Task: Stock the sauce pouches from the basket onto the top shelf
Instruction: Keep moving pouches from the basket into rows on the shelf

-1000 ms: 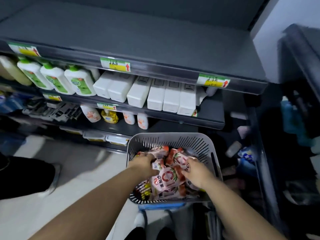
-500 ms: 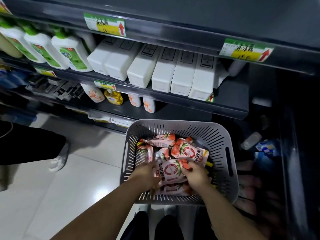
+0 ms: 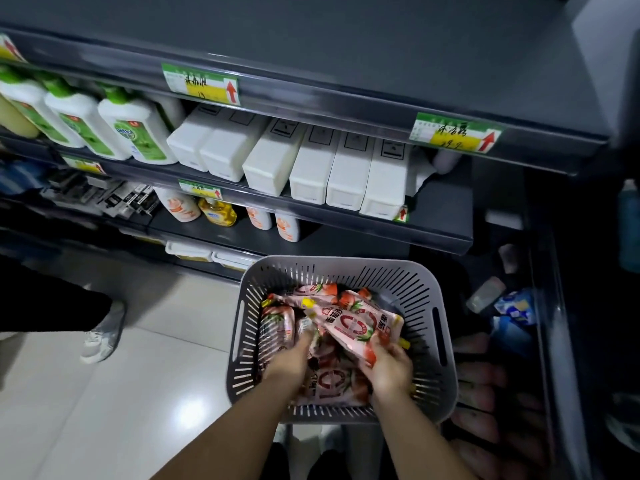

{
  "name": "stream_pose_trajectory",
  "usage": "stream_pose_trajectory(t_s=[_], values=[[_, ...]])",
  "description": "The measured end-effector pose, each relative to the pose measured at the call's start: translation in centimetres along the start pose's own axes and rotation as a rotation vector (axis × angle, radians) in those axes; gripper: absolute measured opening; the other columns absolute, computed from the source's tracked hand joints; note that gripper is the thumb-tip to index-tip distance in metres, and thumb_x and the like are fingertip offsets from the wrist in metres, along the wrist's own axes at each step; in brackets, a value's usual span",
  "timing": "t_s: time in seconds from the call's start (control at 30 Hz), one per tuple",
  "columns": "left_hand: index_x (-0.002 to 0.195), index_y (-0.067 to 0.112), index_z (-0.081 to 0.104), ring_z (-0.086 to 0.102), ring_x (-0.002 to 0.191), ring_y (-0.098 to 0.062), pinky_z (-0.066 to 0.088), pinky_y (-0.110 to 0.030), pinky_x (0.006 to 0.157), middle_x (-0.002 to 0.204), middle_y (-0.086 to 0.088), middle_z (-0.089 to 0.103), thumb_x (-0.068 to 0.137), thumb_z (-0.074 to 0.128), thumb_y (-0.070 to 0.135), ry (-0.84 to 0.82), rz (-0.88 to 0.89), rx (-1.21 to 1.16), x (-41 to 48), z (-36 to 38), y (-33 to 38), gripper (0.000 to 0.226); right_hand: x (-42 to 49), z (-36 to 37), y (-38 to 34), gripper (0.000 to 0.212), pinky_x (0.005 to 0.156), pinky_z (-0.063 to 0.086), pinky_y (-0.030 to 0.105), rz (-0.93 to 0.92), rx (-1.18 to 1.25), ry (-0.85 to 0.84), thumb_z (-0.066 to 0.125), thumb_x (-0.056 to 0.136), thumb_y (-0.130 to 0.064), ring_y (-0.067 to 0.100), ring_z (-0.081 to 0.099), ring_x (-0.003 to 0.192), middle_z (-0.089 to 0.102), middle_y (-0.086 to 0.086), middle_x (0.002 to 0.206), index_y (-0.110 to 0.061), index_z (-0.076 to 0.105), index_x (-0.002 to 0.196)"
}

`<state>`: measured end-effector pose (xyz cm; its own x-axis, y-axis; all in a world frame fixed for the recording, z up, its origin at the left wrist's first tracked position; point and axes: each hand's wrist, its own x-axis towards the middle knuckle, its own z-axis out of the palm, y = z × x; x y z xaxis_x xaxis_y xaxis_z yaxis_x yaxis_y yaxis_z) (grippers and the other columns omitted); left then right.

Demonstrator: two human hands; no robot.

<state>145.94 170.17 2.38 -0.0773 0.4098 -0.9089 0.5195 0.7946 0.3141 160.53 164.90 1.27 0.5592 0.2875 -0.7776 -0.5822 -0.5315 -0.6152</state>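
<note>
A grey slotted basket [image 3: 429, 292] sits low in front of me with several pink-and-red sauce pouches [image 3: 277, 323] piled in it. My right hand [image 3: 389, 370] grips the lower end of one pouch [image 3: 360, 323], which is tilted up out of the pile. My left hand [image 3: 292, 358] reaches into the pile with its fingers curled among the pouches; whether it holds one is hidden. The dark top shelf [image 3: 311, 39] runs across the upper frame and looks bare.
The shelf below holds green-labelled bottles [image 3: 135, 133] and white boxes [image 3: 311, 168]. Lower shelves carry small bottles [image 3: 216, 213]. Green-yellow price tags [image 3: 201, 83] line the shelf edges. A person's leg and white shoe [image 3: 100, 337] stand at left on the tiled floor. Dark shelving stands at right.
My right hand has lifted one pouch, tilting it up from the pile. My left hand has pushed deeper among the pouches. The view has shifted slightly upward.
</note>
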Motion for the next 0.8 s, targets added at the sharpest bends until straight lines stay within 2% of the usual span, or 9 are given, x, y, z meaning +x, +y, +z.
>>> stream_pose_trajectory(t_s=[0.07, 0.1, 0.23, 0.33, 0.43, 0.5, 0.6, 0.73, 0.8], values=[[0.131, 0.016, 0.055, 0.061, 0.114, -0.032, 0.052, -0.044, 0.093, 0.130, -0.014, 0.062, 0.068, 0.048, 0.089, -0.310, -0.023, -0.168, -0.3, 1.0, 0.0, 0.097, -1.1, 0.7, 0.7, 0.006, 0.066, 0.053, 0.029, -0.069, -0.120, -0.018, 0.066, 0.093, -0.020, 0.012, 0.060, 0.080, 0.061, -0.006, 0.089, -0.022, 0.062, 0.088], [0.129, 0.017, 0.059, 0.060, 0.115, -0.031, 0.050, -0.047, 0.096, 0.131, -0.012, 0.062, 0.068, 0.055, 0.084, -0.392, 0.011, -0.234, -0.3, 1.5, 0.1, 0.091, -1.7, 1.1, 1.2, 0.014, 0.067, 0.050, 0.027, -0.128, -0.246, -0.048, 0.066, 0.093, -0.021, 0.009, 0.059, 0.079, 0.059, -0.011, 0.086, -0.027, 0.061, 0.082], [0.109, 0.005, 0.065, 0.068, 0.097, -0.040, 0.054, -0.059, 0.088, 0.110, -0.023, 0.071, 0.079, 0.079, 0.033, -0.189, 0.029, -0.511, 0.9, 2.1, 0.0, 0.044, -3.0, 1.7, 3.2, 0.008, 0.090, 0.049, 0.029, -0.313, -0.662, -0.247, 0.066, 0.093, -0.022, 0.020, 0.060, 0.099, 0.058, -0.004, 0.103, -0.017, 0.072, 0.094], [0.118, -0.002, 0.061, 0.070, 0.083, -0.035, 0.060, -0.047, 0.072, 0.096, -0.022, 0.073, 0.087, 0.072, 0.016, -0.242, -0.001, -0.548, 1.4, 0.8, -0.2, 0.037, -2.6, 0.5, 2.0, 0.011, 0.079, 0.049, 0.016, -0.371, -0.807, -0.475, 0.067, 0.091, -0.015, 0.012, 0.063, 0.088, 0.065, -0.010, 0.090, -0.020, 0.076, 0.094], [0.115, -0.005, 0.063, 0.068, 0.083, -0.029, 0.059, -0.036, 0.061, 0.099, -0.023, 0.071, 0.089, 0.065, 0.015, -0.387, -0.050, -0.615, 1.5, -0.7, -0.1, 0.033, -1.8, -0.9, 0.3, 0.036, 0.067, 0.045, 0.008, -0.452, -0.852, -0.533, 0.069, 0.088, -0.012, 0.005, 0.061, 0.079, 0.064, -0.013, 0.085, -0.044, 0.066, 0.072], [0.110, -0.003, 0.064, 0.069, 0.085, -0.029, 0.061, -0.035, 0.059, 0.099, -0.022, 0.072, 0.084, 0.066, 0.017, -0.429, -0.057, -0.681, 1.2, -1.2, 0.2, 0.032, -1.7, -1.3, -0.1, 0.033, 0.060, 0.043, 0.011, -0.514, -0.881, -0.529, 0.070, 0.085, -0.018, 0.003, 0.056, 0.070, 0.060, -0.010, 0.076, -0.043, 0.058, 0.067], [0.104, -0.003, 0.067, 0.071, 0.076, -0.026, 0.061, -0.033, 0.058, 0.091, -0.019, 0.074, 0.075, 0.069, 0.020, -0.494, -0.028, -0.703, 0.8, -1.5, 0.7, 0.036, -2.3, -1.2, -0.3, 0.032, 0.053, 0.034, 0.019, -0.585, -0.967, -0.477, 0.067, 0.084, -0.046, 0.002, 0.045, 0.061, 0.049, -0.009, 0.069, -0.032, 0.039, 0.078], [0.110, -0.003, 0.066, 0.074, 0.081, -0.026, 0.062, -0.034, 0.063, 0.101, -0.021, 0.074, 0.079, 0.071, 0.020, -0.565, -0.013, -0.620, 0.7, -2.3, 0.9, 0.039, -2.5, -1.1, -1.2, 0.034, 0.076, 0.054, 0.036, -0.601, -1.063, -0.498, 0.048, 0.092, -0.062, 0.010, 0.063, 0.086, 0.066, -0.008, 0.094, -0.030, 0.047, 0.102], [0.118, -0.002, 0.062, 0.074, 0.090, -0.029, 0.061, -0.034, 0.065, 0.107, -0.021, 0.074, 0.080, 0.072, 0.017, -0.590, 0.011, -0.552, 0.5, -2.8, 1.0, 0.044, -2.6, -1.2, -1.7, 0.036, 0.075, 0.055, 0.038, -0.651, -1.264, -0.465, 0.042, 0.093, -0.063, 0.016, 0.065, 0.087, 0.068, -0.006, 0.096, -0.030, 0.048, 0.106]])
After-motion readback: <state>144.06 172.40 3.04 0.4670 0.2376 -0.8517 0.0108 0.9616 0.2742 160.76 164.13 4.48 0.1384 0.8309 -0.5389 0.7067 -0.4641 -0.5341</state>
